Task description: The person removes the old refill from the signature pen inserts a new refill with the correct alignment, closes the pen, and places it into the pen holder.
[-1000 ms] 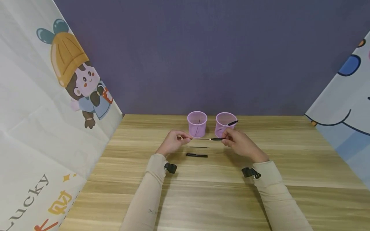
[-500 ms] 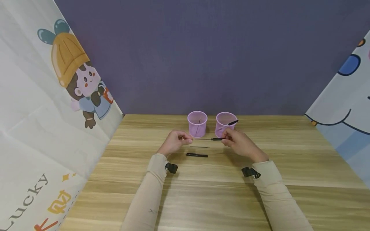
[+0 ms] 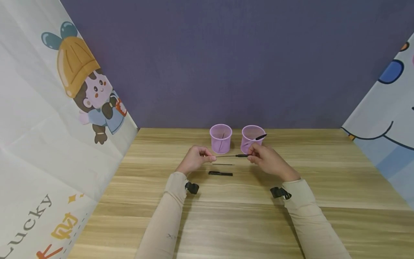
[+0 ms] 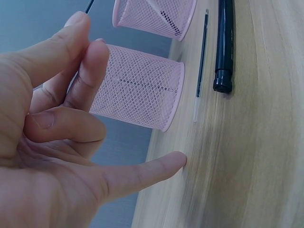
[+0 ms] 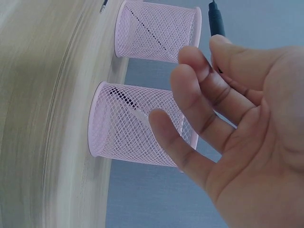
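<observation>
My left hand (image 3: 194, 158) pinches the left end of a thin pen refill (image 3: 225, 156) between thumb and fingertips. Its other end meets a short black pen section (image 3: 242, 155), which my right hand (image 3: 267, 161) pinches at the right. Refill and section form one level line in front of the two cups. In the right wrist view the dark section (image 5: 216, 20) pokes up past thumb and index finger. On the table below lies another refill (image 4: 203, 52), with a black pen piece with a clip (image 3: 220, 173) parallel to it, nearer me.
Two pink mesh cups stand at the back. The left cup (image 3: 221, 144) holds a thin dark refill; the right cup (image 3: 245, 144) holds a black-and-white pen (image 3: 260, 137) leaning on its rim. A dark panel (image 3: 239, 64) rises behind the table (image 3: 226, 230).
The left hand has shifted very slightly right with the refill end. The right hand keeps its grip on the pen section, and the things on the table stay put.
</observation>
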{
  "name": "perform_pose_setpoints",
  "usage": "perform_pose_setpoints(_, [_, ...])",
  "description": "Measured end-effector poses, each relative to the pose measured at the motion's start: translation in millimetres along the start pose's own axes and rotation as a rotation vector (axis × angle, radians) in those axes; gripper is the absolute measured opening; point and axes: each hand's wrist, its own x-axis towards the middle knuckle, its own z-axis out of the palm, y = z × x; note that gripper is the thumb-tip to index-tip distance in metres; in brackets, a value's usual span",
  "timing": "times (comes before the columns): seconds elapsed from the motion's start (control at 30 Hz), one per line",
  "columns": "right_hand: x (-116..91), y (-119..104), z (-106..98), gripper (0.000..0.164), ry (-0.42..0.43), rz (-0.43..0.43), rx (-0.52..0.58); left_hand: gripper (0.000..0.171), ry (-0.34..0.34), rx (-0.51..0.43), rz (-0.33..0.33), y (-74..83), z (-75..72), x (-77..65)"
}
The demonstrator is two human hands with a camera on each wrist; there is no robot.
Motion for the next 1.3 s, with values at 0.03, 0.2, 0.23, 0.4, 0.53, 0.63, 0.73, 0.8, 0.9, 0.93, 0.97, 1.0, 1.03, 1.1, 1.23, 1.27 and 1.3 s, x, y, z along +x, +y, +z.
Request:
perform_pose_setpoints(0.03, [0.0,-0.2,0.0,0.007,-0.001,-0.001,-0.003,0.013,0.0,0.003,-0.001,0.5,-0.3,-0.2])
perform_pose_setpoints(0.2, [-0.1,-0.4,0.3,0.008,0.007,0.002,-0.014,0.015,-0.01,0.015,-0.004,1.8,-1.0,-1.3])
perform_pose_setpoints(0.23, [-0.3,-0.5,0.3,0.008,0.008,0.002,-0.016,0.016,-0.012,0.016,-0.005,2.3,-1.1,-1.8])
perform_pose_setpoints(0.4, [-1.0,-0.3,-0.2,0.008,0.004,0.0,-0.016,0.017,-0.016,0.005,-0.006,3.2,-1.7,-2.6])
perform_pose_setpoints(0.53, [-1.2,-0.6,-0.6,0.008,0.003,-0.003,-0.011,0.013,-0.016,0.0,0.002,2.8,-2.0,-2.2])
perform_pose_setpoints(0.63, [-0.9,-1.1,-0.6,0.008,0.001,-0.001,-0.008,0.01,-0.017,0.016,0.015,2.7,-2.2,-1.6])
perform_pose_setpoints(0.73, [-0.8,-1.6,-0.5,0.008,-0.002,0.005,-0.005,0.007,-0.021,0.03,0.024,2.5,-2.0,-1.1])
perform_pose_setpoints(0.8, [-0.9,-1.9,-0.5,0.008,-0.002,0.007,-0.004,0.006,-0.026,0.033,0.023,2.0,-1.6,-0.7])
perform_pose_setpoints(0.9, [-1.4,-2.2,-0.4,0.008,-0.001,0.002,-0.004,0.007,-0.036,0.033,0.024,2.3,-1.6,-1.1])
perform_pose_setpoints(0.93, [-1.6,-2.2,-0.3,0.008,-0.001,-0.002,-0.005,0.009,-0.04,0.033,0.026,2.3,-1.6,-1.3])
perform_pose_setpoints(0.97, [-1.6,-2.1,-0.2,0.008,-0.002,-0.006,-0.004,0.011,-0.045,0.034,0.029,2.6,-1.7,-1.5])
perform_pose_setpoints(1.0, [-1.7,-1.8,-0.2,0.008,-0.004,-0.011,-0.004,0.012,-0.05,0.035,0.032,2.7,-1.7,-1.6])
perform_pose_setpoints(1.03, [-1.7,-1.8,-0.2,0.007,-0.005,-0.012,-0.004,0.014,-0.055,0.036,0.034,3.3,-1.9,-2.1])
perform_pose_setpoints(1.1, [-1.5,-1.7,-0.2,0.007,-0.009,-0.015,-0.003,0.017,-0.063,0.036,0.04,3.4,-2.1,-2.3])
perform_pose_setpoints(1.23, [-1.0,-1.6,-0.2,0.006,-0.014,-0.014,-0.003,0.019,-0.072,0.032,0.042,3.0,-2.5,-2.1])
perform_pose_setpoints(1.27, [-1.0,-1.6,-0.1,0.006,-0.013,-0.013,-0.003,0.018,-0.072,0.031,0.041,2.8,-2.5,-1.9])
perform_pose_setpoints(1.3, [-1.0,-1.5,-0.1,0.006,-0.011,-0.013,-0.003,0.018,-0.071,0.03,0.039,2.8,-2.4,-1.8])
